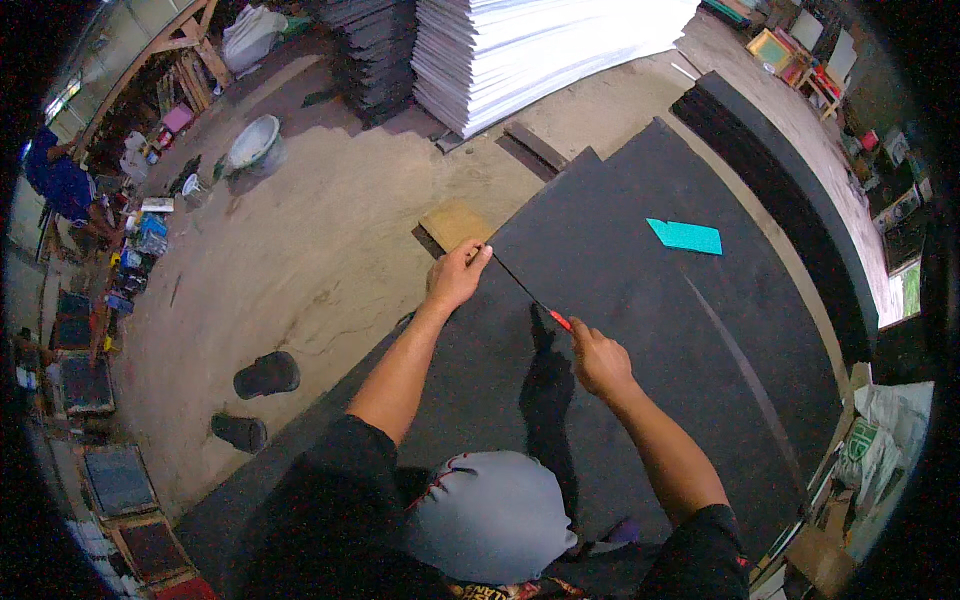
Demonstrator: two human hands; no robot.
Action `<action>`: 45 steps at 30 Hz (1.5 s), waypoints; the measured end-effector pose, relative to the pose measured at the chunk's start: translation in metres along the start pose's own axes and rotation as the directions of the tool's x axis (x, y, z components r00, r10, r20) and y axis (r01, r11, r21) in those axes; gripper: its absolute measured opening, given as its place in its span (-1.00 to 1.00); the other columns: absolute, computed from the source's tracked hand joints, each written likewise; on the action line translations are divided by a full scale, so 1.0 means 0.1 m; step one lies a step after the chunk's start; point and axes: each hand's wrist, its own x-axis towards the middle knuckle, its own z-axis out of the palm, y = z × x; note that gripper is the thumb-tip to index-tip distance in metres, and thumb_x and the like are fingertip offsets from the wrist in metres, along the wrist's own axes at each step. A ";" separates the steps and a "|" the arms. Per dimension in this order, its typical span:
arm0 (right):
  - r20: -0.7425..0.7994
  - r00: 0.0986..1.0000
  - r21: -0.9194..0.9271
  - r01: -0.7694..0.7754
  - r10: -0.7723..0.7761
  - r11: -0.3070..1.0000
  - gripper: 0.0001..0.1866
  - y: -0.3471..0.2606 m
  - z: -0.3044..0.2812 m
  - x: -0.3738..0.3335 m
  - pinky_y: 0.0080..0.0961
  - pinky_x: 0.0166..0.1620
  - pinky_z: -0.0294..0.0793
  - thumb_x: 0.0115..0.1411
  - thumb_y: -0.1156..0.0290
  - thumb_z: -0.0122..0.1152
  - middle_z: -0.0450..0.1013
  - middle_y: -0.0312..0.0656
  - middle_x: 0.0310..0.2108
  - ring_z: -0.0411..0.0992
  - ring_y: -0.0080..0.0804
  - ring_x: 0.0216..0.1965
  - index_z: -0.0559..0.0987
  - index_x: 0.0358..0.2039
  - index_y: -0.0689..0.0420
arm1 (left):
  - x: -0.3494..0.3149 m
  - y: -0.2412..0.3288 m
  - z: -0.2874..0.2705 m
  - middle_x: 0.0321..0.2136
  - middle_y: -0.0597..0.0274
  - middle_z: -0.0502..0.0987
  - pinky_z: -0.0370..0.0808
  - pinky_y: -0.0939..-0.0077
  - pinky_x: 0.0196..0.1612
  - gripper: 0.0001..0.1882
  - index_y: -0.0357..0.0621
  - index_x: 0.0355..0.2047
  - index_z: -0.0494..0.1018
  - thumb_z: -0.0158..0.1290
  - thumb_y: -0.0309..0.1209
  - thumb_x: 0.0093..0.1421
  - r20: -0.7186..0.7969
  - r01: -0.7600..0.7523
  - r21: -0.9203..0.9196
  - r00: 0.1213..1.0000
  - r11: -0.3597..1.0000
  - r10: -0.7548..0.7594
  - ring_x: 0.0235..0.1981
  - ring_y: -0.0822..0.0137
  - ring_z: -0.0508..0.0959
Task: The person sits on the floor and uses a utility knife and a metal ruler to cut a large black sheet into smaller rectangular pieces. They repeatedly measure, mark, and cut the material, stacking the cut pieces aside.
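Note:
A large black sheet lies spread out beneath both hands. My left hand is closed at the sheet's far left edge, thumb and fingertips pinched together; what they grip there is too small to make out. My right hand is wrapped round a slim red-handled tool pointing up and left. Between the tool and my left fingertips runs a thin dark line; whether it is a long blade or a slit in the sheet I cannot tell. A teal offcut rests on the sheet, right of my hands.
Beside my left hand is a tan block. Two dark slippers lie on the floor at left. Tall stacks of white sheets and black sheets stand beyond. A thick black stack curves along the right; a bucket stands far left.

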 end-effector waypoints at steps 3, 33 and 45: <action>-0.116 0.992 0.063 0.066 -0.058 0.996 -0.49 -0.06 -0.02 0.01 0.10 -0.17 0.55 0.38 0.36 0.01 0.55 0.02 -0.11 0.56 0.20 -0.21 0.32 0.34 -0.06 | -0.03 0.02 -0.02 -0.12 -0.04 0.68 0.53 0.09 0.00 -0.52 0.06 0.04 0.58 0.03 0.11 0.37 -0.024 -0.022 0.032 0.999 0.999 0.023 -0.03 -0.08 0.65; 0.309 0.944 -0.118 -0.084 0.117 0.989 -0.53 0.78 -0.08 -0.77 0.05 -0.14 0.59 0.32 0.34 0.10 0.57 0.09 -0.10 0.59 0.16 -0.14 0.37 0.23 0.05 | 0.29 0.23 0.01 -0.27 0.01 0.67 0.52 0.10 -0.12 -0.65 0.00 -0.11 0.63 0.06 -0.07 0.29 0.185 -0.185 0.276 0.973 0.943 0.137 -0.20 -0.06 0.66; 0.006 0.999 0.025 -0.041 0.041 0.999 -0.54 0.71 0.08 -0.47 0.04 -0.18 0.58 0.42 0.32 0.00 0.56 0.05 -0.12 0.58 0.13 -0.18 0.34 0.31 0.00 | -0.03 0.43 1.00 -0.31 -0.04 0.71 0.49 0.04 -0.02 -0.57 -0.26 -0.35 0.71 0.00 -0.15 0.28 0.587 -0.588 0.678 0.794 0.440 0.157 -0.18 -0.05 0.68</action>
